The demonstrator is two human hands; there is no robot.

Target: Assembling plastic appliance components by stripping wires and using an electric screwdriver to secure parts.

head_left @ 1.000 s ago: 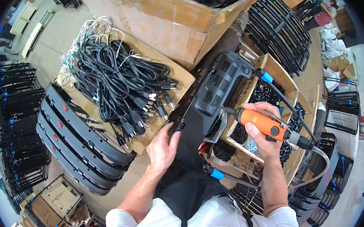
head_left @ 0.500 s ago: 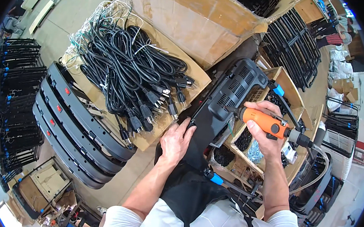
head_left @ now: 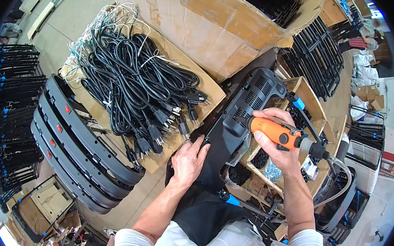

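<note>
right grip [head_left: 284, 155] closed around orange power tool [head_left: 269, 129]

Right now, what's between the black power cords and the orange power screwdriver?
The head view shows a bare cardboard edge, then the black machine part with its vented cover.

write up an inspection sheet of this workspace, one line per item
Surface: brown board, mostly covered by black cords
Work items: orange power tool, its tip by a black vented part; contact unclear
Clutter: divided wooden bin with small dark pieces and some silvery ones
Grip, right hand: closed around the tool
Grip, left hand: fingers at the vented part's left edge; pinching or resting unclear
Cables: cords tangled, with plugs and white wires; pale hose runs from the tool
Surroundings: cardboard carton ahead, grey curved covers stacked at left
</note>
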